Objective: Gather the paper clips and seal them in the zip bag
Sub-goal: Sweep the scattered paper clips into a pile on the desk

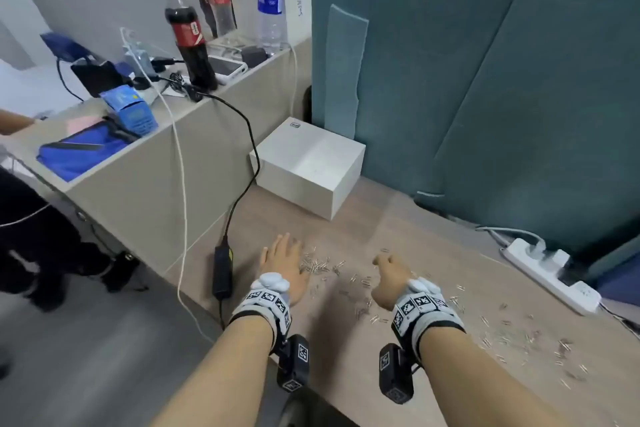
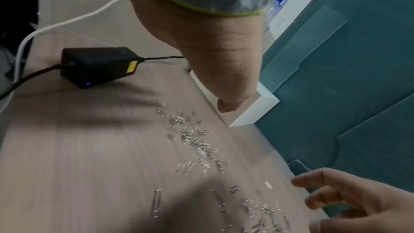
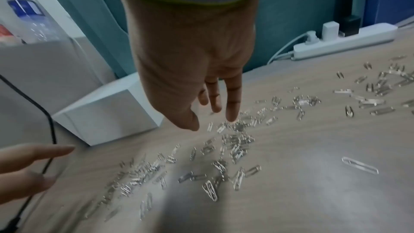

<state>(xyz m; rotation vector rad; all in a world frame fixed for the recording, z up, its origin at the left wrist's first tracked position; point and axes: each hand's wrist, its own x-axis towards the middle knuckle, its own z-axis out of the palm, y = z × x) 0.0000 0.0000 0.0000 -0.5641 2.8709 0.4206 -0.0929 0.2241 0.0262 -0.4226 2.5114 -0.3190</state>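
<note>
Many small silver paper clips lie scattered over the wooden desk [image 1: 398,374], densest between my hands [image 1: 318,265] and spreading thinly to the right [image 1: 519,340]. My left hand [image 1: 284,250] lies flat, fingers straight, its edge against the left side of the pile. My right hand [image 1: 382,262] hovers at the right side; in the right wrist view its fingers [image 3: 232,112] point down onto the clips [image 3: 237,141] and hold nothing. In the left wrist view the clips [image 2: 195,139] lie beside the palm; the left fingers are hidden. No zip bag is in view.
A white box [image 1: 308,166] stands behind the clips by the teal panels. A black power adapter [image 1: 222,270] and cables lie left of my left hand. At the right edge sits a white power strip [image 1: 550,274]. The left ledge holds bottles [image 1: 188,31]; another person stands there.
</note>
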